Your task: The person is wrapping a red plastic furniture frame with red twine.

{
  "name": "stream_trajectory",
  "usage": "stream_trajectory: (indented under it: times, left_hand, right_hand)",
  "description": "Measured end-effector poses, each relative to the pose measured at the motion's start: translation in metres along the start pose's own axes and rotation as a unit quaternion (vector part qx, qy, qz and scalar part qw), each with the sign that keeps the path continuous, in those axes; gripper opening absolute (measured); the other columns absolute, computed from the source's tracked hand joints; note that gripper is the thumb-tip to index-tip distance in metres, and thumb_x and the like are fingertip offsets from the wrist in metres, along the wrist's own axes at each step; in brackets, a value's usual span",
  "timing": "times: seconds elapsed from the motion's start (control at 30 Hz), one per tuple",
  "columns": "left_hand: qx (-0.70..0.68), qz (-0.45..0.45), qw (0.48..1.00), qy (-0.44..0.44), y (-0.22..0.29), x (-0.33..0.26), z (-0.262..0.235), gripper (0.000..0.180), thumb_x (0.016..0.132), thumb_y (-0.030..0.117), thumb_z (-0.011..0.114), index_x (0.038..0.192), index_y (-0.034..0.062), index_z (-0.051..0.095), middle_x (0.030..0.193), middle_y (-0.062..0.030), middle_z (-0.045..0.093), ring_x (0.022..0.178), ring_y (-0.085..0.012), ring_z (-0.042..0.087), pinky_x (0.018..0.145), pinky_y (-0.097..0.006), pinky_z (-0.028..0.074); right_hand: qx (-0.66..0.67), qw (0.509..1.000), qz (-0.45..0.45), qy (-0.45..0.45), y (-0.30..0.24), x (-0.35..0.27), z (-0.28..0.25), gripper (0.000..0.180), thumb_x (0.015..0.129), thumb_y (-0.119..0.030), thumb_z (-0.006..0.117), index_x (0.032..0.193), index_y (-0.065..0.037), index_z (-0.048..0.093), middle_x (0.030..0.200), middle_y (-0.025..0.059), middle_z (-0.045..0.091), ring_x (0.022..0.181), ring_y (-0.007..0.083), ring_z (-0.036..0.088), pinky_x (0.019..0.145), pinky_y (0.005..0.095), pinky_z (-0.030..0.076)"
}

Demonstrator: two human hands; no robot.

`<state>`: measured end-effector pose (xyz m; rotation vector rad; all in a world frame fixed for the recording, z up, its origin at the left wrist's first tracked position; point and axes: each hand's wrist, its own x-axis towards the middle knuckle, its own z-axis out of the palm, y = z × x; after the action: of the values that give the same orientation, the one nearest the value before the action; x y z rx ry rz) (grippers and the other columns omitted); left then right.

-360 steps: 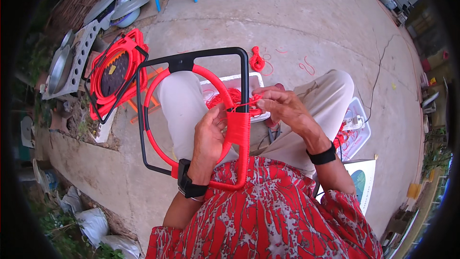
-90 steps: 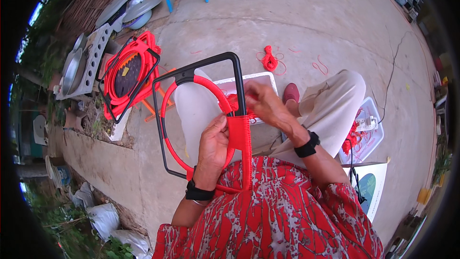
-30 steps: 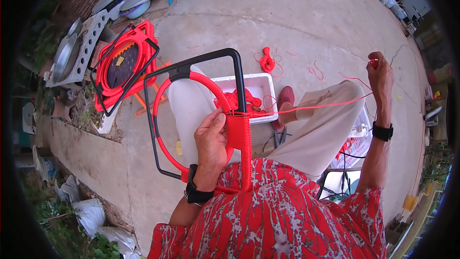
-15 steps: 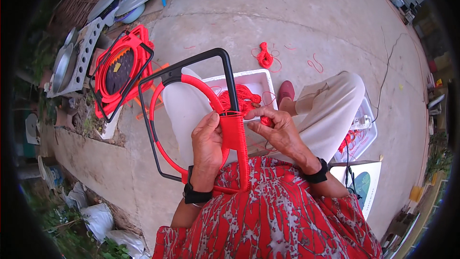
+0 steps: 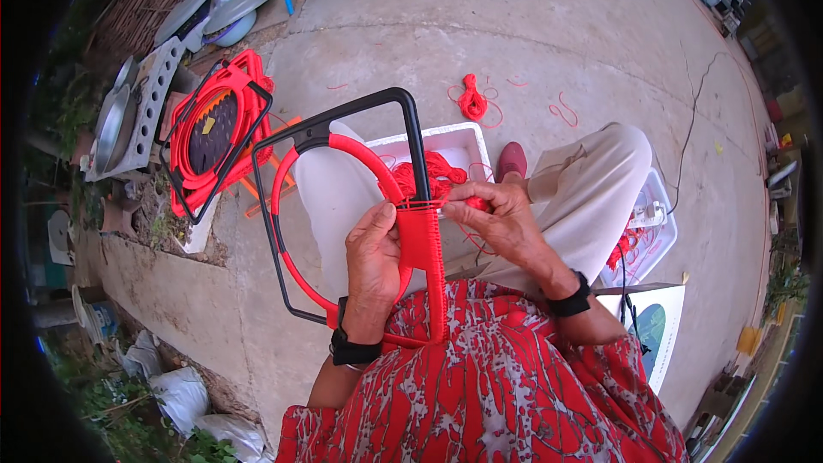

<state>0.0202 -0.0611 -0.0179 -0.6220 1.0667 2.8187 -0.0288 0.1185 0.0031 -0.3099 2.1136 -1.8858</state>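
A seated person, seen from above, binds red cord around a black metal frame held across the lap.

Head view: the black frame (image 5: pixel 343 197), with a red ring (image 5: pixel 296 231) inside it, sits near centre, its far corner pointing to twelve o'clock. The left hand (image 5: pixel 373 253) grips the frame's cord-wrapped bar (image 5: pixel 424 249), fingers curled tight around it. The right hand (image 5: pixel 506 223), at three o'clock from the bar, pinches the red cord (image 5: pixel 476 203) between thumb and fingertips, just beside the wrapping's top edge. A white foam box (image 5: pixel 467 141) holding loose red cord lies between the knees at twelve o'clock. A finished red-wrapped frame (image 5: pixel 214 141) leans at ten o'clock, and a small red cord bundle (image 5: pixel 471 103) lies on the concrete beyond.
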Motion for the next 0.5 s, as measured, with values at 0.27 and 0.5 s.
stream_trajectory:
  times: [0.27, 0.5]
  left_hand:
    - [-0.018, 0.005, 1.000, 0.011, 0.000, 0.000, -0.002, 0.028, 0.094, 0.015, 0.056, 0.114, -0.0039, 0.057, 0.095, -0.0081, 0.064, 0.082, -0.0140, 0.061, 0.075, -0.029, 0.052]
    - [-0.015, 0.004, 1.000, 0.017, 0.002, 0.000, 0.000, 0.027, 0.094, 0.015, 0.055, 0.113, -0.0044, 0.057, 0.094, -0.0079, 0.064, 0.081, -0.0141, 0.060, 0.075, -0.029, 0.052]
  right_hand:
    - [-0.361, 0.918, -0.023, 0.165, -0.013, 0.006, -0.127, 0.007, 0.082, -0.008, 0.061, 0.082, -0.002, 0.065, 0.061, 0.0102, 0.059, 0.054, 0.0155, 0.054, 0.053, 0.0323, 0.043]
    - [-0.593, 0.771, -0.057, 0.224, 0.003, 0.027, -0.141, 0.021, 0.079, -0.013, 0.060, 0.098, -0.010, 0.068, 0.072, 0.0167, 0.064, 0.064, 0.0353, 0.060, 0.061, 0.0419, 0.048]
